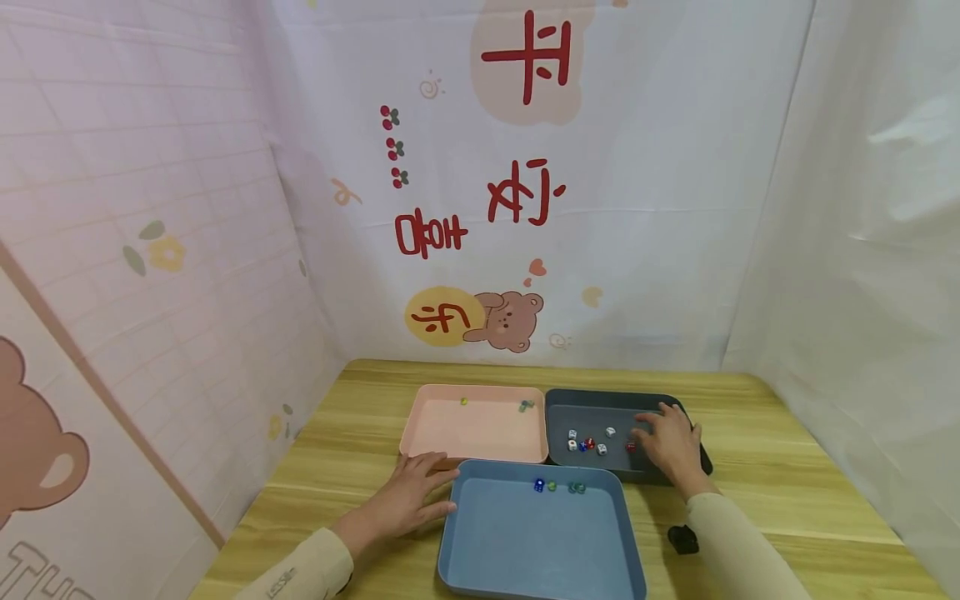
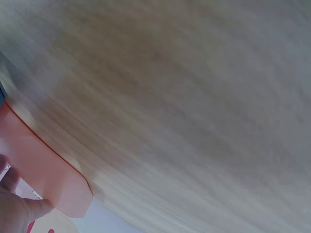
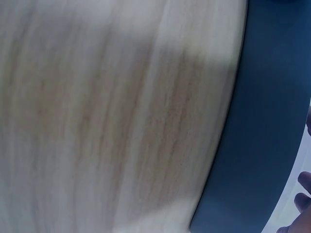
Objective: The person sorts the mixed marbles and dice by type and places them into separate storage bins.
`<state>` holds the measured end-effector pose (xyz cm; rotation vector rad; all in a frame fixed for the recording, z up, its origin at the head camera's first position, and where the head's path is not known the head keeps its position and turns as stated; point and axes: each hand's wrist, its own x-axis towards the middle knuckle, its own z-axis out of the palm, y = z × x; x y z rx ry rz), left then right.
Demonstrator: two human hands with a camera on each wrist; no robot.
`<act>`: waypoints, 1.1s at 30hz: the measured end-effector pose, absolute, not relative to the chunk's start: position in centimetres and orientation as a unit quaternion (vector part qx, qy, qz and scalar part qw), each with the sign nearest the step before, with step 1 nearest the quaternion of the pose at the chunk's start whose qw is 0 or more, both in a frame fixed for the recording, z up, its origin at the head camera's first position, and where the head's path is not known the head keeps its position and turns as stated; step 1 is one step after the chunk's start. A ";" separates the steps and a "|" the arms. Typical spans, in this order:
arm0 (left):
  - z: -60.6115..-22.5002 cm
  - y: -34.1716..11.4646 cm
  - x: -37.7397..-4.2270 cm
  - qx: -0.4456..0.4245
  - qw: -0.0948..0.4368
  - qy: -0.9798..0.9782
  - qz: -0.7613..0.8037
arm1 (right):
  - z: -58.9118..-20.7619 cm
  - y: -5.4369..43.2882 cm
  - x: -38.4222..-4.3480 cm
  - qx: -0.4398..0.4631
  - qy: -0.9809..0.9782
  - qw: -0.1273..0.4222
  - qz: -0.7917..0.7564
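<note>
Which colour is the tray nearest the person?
The nearest tray is a muted blue, seen best in the head view.

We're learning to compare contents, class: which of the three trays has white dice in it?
The dark tray, right of the pink tray: white dice lie inside, whereas the pink tray and blue tray show none.

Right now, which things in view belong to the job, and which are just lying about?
Likely in the job:
right hand, over the dark tray
dice in that tray
left hand, beside the blue tray
pink tray

Probably just lying about:
black object on the table, too indistinct to name
</note>
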<state>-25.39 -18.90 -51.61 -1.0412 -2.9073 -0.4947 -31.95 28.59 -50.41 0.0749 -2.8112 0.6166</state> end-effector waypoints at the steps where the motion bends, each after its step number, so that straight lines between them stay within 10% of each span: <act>1: -51.6 -18.9 -25.4 -0.334 0.008 -0.929 -0.161 | -50.4 28.7 -31.9 0.025 -0.968 0.130 0.212; 33: -51.7 -18.9 -25.5 -0.330 0.004 -0.932 -0.152 | -51.4 25.2 -31.2 0.109 -0.955 0.143 0.236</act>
